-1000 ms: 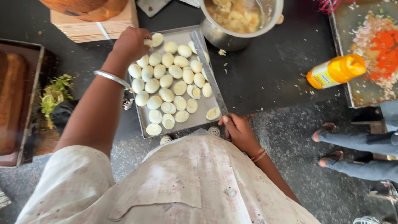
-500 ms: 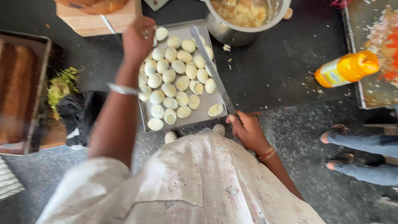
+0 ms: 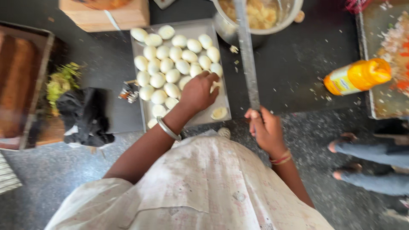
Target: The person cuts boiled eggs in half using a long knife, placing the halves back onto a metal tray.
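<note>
Dark counter (image 3: pixel 298 89) under everything, speckled grey along its near edge. Rectangular metal tray (image 3: pixel 225 100) near the middle, one short side towards the far edge, packed with peeled boiled eggs (image 3: pixel 170 64) in rough rows. One halved egg (image 3: pixel 219 113) in the tray's near right corner. Steel pot (image 3: pixel 260 19) of pale yellow food just past the tray's far right corner. Wooden block (image 3: pixel 106 15) at the far edge, left of the tray. Brown tray (image 3: pixel 21 81) at the left edge, with greens (image 3: pixel 61 81) and a black cloth (image 3: pixel 85 115) beside it. Orange-capped bottle (image 3: pixel 355 76) on its side towards the right edge, by a second tray (image 3: pixel 383 59) of chopped bits.

Left hand (image 3: pixel 198 91), bangle at the wrist, laid over eggs on the tray's right side, fingers curled down onto one; whether gripped or only touched, cannot tell. Right hand (image 3: pixel 266 130) at the near edge, clenched round the handle of a long knife (image 3: pixel 247 55), blade pointing away over the pot's rim.
</note>
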